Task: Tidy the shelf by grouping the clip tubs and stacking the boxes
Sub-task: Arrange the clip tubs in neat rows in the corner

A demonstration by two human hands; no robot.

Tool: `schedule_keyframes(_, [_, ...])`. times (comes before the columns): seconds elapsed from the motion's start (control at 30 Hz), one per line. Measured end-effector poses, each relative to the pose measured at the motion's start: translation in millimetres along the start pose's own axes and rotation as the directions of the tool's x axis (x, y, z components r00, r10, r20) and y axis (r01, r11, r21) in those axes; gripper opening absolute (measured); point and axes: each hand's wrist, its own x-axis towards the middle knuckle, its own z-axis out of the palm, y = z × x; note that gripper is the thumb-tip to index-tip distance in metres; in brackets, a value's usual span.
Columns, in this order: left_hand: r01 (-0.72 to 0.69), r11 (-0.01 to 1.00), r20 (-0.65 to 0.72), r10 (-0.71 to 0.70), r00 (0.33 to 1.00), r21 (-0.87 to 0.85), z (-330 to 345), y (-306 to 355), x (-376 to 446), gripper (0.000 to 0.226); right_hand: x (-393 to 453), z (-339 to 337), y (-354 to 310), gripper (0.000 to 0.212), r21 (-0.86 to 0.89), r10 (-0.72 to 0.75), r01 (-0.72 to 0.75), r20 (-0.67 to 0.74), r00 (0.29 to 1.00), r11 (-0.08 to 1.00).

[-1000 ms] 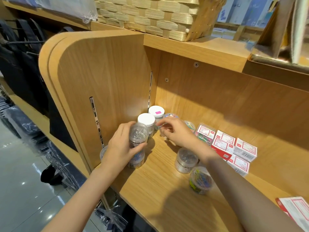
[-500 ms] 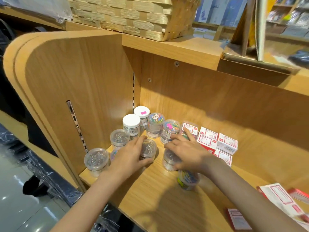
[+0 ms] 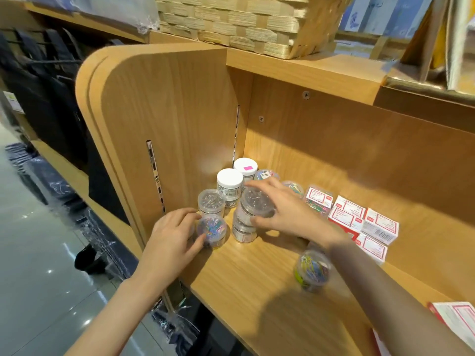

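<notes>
My right hand (image 3: 288,214) grips the clear tub (image 3: 257,205) atop a stacked tub (image 3: 244,228); my left hand (image 3: 174,235) curls around the colourful tub (image 3: 212,231) beside that stack; a nudge could topple it

A stationery shop, seen at one of its wooden display shelves.

The wooden shelf (image 3: 257,283) carried retail stock: small clear tubs of coloured paper clips (image 3: 313,270), white-lidded tubs (image 3: 229,181), one with a pink sticker on its lid, and several identical red-and-white labelled boxes (image 3: 380,225), one showing a barcode. A slotted metal shelving strip (image 3: 155,176) ran down the side panel. A woven basket (image 3: 246,21) sat on top of the unit, dark bags (image 3: 46,98) hung on a rack to the far left, and a glossy tiled floor (image 3: 38,265) lay below.
</notes>
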Motion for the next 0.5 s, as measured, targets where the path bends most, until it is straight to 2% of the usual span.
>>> schedule_keyframes(0.17, [0.08, 0.996, -0.052, -0.078, 0.996, 0.039, -1.2, -4.4, -15.3, 0.039, -1.8, 37.5, 5.9, 0.063, 0.109, 0.033, -0.011, -0.201, 0.979, 0.994])
schedule_keyframes(0.3, [0.059, 0.998, -0.051, -0.057, 0.997, 0.034, 0.7, -8.3, -19.7, 0.047, -9.2, 58.7, 10.8, 0.083, 0.194, 0.095, -0.056, -0.198, 0.976, 0.979])
schedule_keyframes(0.5, [0.053, 0.998, -0.058, -0.051, 0.997, 0.033, 5.2, -3.7, -5.7, 0.046, -4.5, 67.7, 12.4, 0.08, 0.209, 0.108, -0.045, -0.302, 0.947, 0.977])
